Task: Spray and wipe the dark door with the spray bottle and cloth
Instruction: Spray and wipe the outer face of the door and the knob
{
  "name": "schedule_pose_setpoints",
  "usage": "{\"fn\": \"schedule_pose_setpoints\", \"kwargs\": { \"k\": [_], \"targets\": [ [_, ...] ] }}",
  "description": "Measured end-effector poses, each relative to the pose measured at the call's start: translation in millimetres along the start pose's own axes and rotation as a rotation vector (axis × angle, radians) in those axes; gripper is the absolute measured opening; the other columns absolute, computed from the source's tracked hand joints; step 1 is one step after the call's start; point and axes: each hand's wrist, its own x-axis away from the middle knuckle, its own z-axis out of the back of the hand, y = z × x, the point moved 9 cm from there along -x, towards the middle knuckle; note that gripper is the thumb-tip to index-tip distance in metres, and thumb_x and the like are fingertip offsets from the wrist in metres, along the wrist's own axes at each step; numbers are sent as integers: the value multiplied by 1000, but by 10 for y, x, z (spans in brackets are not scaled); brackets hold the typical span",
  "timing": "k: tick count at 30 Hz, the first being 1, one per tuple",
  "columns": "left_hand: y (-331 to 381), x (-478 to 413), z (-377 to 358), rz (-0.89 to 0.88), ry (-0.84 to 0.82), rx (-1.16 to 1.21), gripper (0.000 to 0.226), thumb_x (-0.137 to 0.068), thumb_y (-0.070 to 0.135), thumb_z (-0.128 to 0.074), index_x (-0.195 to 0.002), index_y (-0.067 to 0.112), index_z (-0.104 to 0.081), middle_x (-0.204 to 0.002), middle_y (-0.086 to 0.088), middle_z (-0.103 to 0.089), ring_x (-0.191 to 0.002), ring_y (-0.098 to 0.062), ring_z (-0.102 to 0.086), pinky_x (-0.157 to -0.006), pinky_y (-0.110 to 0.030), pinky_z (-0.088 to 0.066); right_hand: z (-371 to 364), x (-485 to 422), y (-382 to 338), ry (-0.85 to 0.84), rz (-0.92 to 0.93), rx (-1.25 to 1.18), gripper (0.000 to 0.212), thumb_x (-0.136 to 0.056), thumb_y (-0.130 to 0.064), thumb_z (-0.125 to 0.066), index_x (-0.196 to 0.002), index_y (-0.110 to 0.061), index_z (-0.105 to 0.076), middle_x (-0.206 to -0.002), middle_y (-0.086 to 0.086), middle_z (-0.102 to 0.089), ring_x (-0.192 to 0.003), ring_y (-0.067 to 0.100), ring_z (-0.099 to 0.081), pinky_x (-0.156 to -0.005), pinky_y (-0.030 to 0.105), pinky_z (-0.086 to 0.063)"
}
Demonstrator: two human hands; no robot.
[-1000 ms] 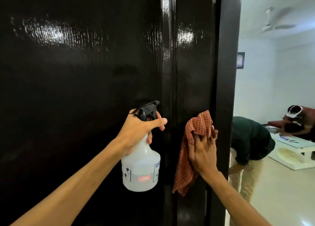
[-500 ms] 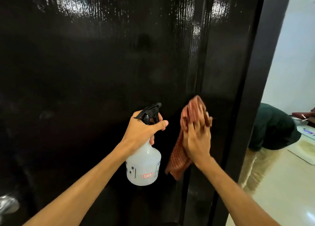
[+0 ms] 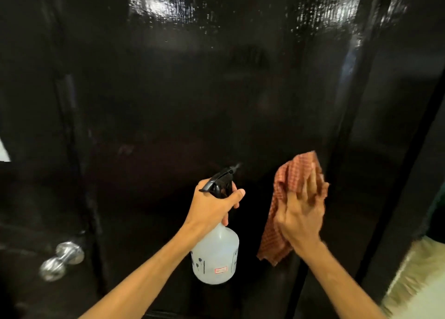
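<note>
No wording can be read anywhere. The spray bottle [image 3: 216, 251] bears a small red-bordered sticker [image 3: 221, 270] low on its front, its print too blurred to make out. The dark printed marks [image 3: 199, 263] near its left edge are likewise illegible.

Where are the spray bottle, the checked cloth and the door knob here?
spray bottle [image 3: 214, 258], head view, on its white body.
checked cloth [image 3: 289, 176], head view, on its upper fold.
door knob [image 3: 51, 269], head view, on its round end.
</note>
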Motion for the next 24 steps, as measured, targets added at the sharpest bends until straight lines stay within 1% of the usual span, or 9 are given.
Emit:
{"fn": "schedule_pose_setpoints", "kwargs": {
  "k": [5,8,11,14,16,17,19,21,24],
  "targets": [
    [-36,178,584,-26,215,-8,20,-90,19,-81,-91,3,-68,-75,-15,-72,-34,-17,-48,-47,-32,-48,-69,-742,-336,18,-159,-61,50,-100,-24,-49,-144,-1,-52,-158,28,-33,-148,52,-23,-127,52,-3],
    [-46,341,1001,-46,343,-14,18,-92,15,-79,-89,1,-67,-71,-16,-70,-35,-18,-50,-46,-30,-50,-271,-429,-1138,-72,93,-78,53,-100,-21,-49,-149,-1,-46,-160,29,-29,-148,55,-21,-126,57,-7],
    [2,470,1449,-83,418,-69,17,-91,14,-80,-89,2,-68,-67,-17,-68,-36,-18,-51,-48,-30,-54,-347,-368,-1779,-156,404,-76,65,-95,-17,-43,-157,-2,-29,-164,23,-22,-156,39,-10,-127,53,-8],
    [22,577,1913,-109,507,-101,15,-92,12,-78,-85,2,-68,-70,-21,-70,-35,-16,-51,-51,-41,-57,-270,-1071,-2021,-65,316,-84,65,-95,-15,-50,-155,-1,-33,-165,21,-19,-156,37,-8,-127,52,-2],
    [-4,641,2179,-117,552,-107,16,-91,12,-79,-86,3,-68,-64,-17,-68,-35,-16,-51,-49,-40,-56,-300,-1312,-2304,-51,254,-104,65,-95,-17,-54,-155,-1,-34,-164,23,-21,-155,41,-16,-127,52,-3],
    [-18,670,2267,-121,561,-110,16,-91,13,-80,-87,3,-67,-59,-14,-65,-35,-16,-50,-47,-36,-55,-339,-1257,-2520,-61,301,-105,66,-93,-18,-57,-153,-1,-38,-162,25,-26,-152,43,-21,-127,51,-4],
    [-47,750,2454,-129,575,-121,15,-90,14,-81,-89,5,-68,-52,-5,-60,-35,-16,-51,-46,-30,-52,-519,-813,-3090,-163,562,-128,67,-93,-19,-58,-154,-2,-37,-161,26,-30,-152,44,-22,-128,51,-4],
    [-74,839,2635,-123,587,-128,13,-90,15,-82,-94,9,-71,-52,-2,-62,-35,-17,-52,-47,-31,-53,-676,-446,-3451,-306,815,-99,68,-98,-20,-46,-160,-3,-21,-168,21,-12,-157,38,-4,-128,51,-5],
    [-103,917,2902,-117,604,-120,15,-90,15,-81,-93,6,-69,-58,-13,-64,-37,-20,-52,-45,-33,-52,-663,-1021,-3661,-243,788,-141,63,-97,-16,-35,-158,-1,-27,-168,19,-11,-157,33,-5,-128,49,-6]
  ]
}}
